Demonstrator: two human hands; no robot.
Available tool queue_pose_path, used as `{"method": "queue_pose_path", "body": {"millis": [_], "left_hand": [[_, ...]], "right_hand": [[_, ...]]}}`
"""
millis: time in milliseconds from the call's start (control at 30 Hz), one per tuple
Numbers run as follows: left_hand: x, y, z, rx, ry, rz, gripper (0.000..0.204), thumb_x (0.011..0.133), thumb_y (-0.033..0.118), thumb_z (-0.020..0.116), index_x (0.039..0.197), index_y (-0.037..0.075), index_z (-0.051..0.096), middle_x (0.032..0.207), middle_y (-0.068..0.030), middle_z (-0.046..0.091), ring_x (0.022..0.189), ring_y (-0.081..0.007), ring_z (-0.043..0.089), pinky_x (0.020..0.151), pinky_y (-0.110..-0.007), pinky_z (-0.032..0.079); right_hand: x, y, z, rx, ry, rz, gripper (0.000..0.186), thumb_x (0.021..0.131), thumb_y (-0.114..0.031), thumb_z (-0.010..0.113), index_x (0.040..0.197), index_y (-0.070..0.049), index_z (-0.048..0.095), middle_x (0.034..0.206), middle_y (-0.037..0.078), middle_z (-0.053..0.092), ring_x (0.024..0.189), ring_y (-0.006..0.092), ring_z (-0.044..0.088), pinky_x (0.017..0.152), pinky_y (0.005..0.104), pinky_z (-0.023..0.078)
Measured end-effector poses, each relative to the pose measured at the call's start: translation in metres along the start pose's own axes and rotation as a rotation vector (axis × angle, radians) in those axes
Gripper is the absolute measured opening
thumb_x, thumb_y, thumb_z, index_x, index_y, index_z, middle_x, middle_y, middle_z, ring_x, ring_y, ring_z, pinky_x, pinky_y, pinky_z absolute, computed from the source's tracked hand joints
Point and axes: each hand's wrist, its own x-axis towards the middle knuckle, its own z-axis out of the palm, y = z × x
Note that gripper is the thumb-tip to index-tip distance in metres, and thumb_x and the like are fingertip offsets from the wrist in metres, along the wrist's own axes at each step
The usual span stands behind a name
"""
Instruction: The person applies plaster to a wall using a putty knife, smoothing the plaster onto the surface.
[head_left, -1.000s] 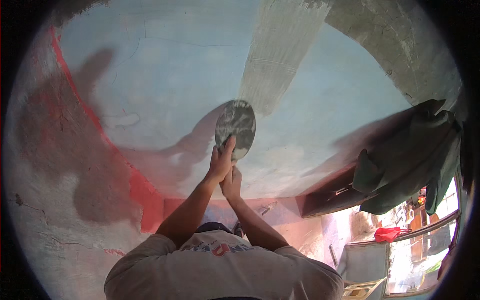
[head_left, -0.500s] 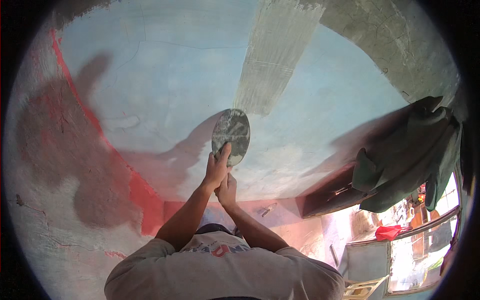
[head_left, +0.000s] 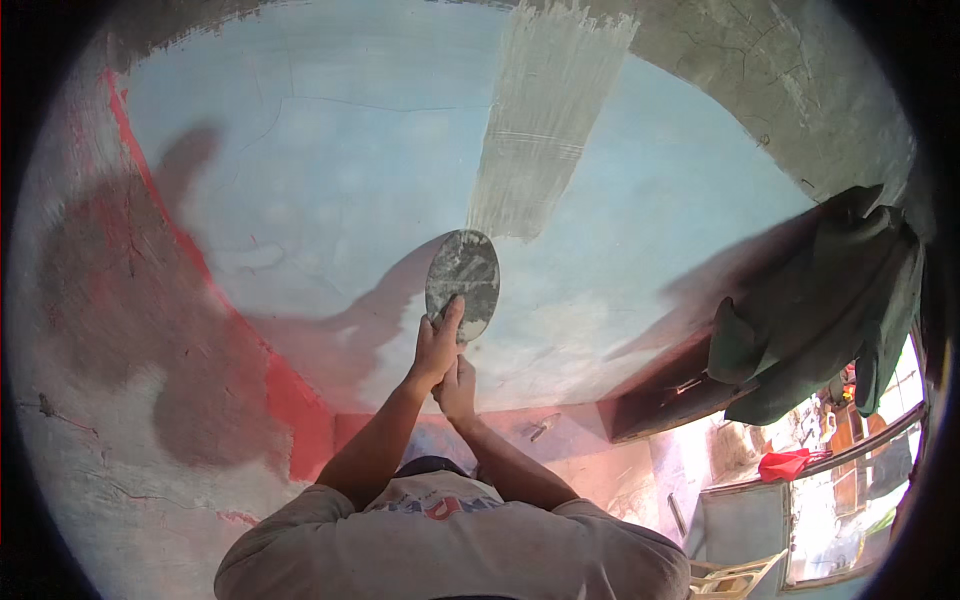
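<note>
A flat, oval, dark grey plate-like tool point(head_left: 463, 280) with pale smears stands out before the blue-painted wall point(head_left: 340, 200). My left hand point(head_left: 437, 345) grips its lower end, the thumb laid up along its face. Just below, my right hand point(head_left: 457, 392) is closed close under the left one, apparently round a lower part of the tool that the hands hide. The tool's top edge meets the lower end of a rough grey strip point(head_left: 530, 130) running down the blue paint. Whether the tool touches the wall cannot be told.
A dark green cloth point(head_left: 830, 300) hangs over a brown wooden ledge point(head_left: 650, 400) at the right. Below it are a red cloth point(head_left: 785, 463), a bright window opening and a pale chair point(head_left: 740, 577). A patchy grey wall point(head_left: 110, 330) with red paint edges lies at the left.
The whole view has shifted slightly, so the wall and the tool appear a little lower. Both hands keep the same grip, and the grey strip looks about the same.
</note>
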Motion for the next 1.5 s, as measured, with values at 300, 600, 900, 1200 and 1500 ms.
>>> {"method": "queue_pose_path", "body": {"millis": [300,600,900,1200,1500], "left_hand": [[0.022,0.021,0.008,0.014,-0.037,0.035,0.068,0.094,0.054,0.072,0.130,-0.002,0.056,0.120,-0.0090,0.062,0.108,-0.0199,0.063,0.077,-0.035,0.058],[0.018,0.055,0.025,-0.008,0.013,0.074,0.057,0.095,0.051,0.073,0.118,0.000,0.061,0.110,-0.0089,0.063,0.102,-0.0182,0.063,0.072,-0.033,0.057],[0.002,0.029,0.019,-0.033,0.023,0.067,0.053,0.097,0.048,0.071,0.120,0.000,0.063,0.108,-0.0050,0.065,0.095,-0.0154,0.063,0.069,-0.032,0.057],[0.009,0.052,0.024,-0.026,-0.079,0.076,0.056,0.095,0.052,0.072,0.120,0.003,0.064,0.113,-0.0049,0.065,0.101,-0.0151,0.061,0.073,-0.033,0.056],[0.029,0.083,0.034,-0.066,-0.150,0.132,0.055,0.094,0.051,0.073,0.123,0.005,0.064,0.111,-0.0039,0.064,0.097,-0.0148,0.061,0.071,-0.034,0.057]], "right_hand": [[0.017,-0.038,0.003,-0.146,-0.005,-0.083,0.048,0.113,-0.039,0.039,0.085,-0.002,0.053,0.060,0.000,0.050,0.051,0.0089,0.049,0.046,0.0293,0.039],[0.031,-0.059,0.009,-0.129,-0.045,-0.105,0.050,0.113,-0.040,0.039,0.085,-0.001,0.054,0.062,0.001,0.053,0.050,0.0094,0.049,0.047,0.0301,0.040],[0.011,-0.031,-0.003,-0.194,-0.009,-0.027,0.053,0.112,-0.040,0.039,0.087,0.003,0.058,0.061,0.005,0.057,0.052,0.0130,0.055,0.049,0.0334,0.042],[0.024,-0.046,0.001,-0.173,-0.018,-0.146,0.050,0.112,-0.038,0.039,0.082,-0.001,0.053,0.060,0.002,0.053,0.052,0.0099,0.050,0.048,0.0306,0.041],[0.037,-0.103,0.018,-0.034,-0.065,-0.039,0.049,0.112,-0.038,0.040,0.082,-0.001,0.054,0.062,0.002,0.054,0.050,0.0099,0.050,0.047,0.0304,0.040]]}}
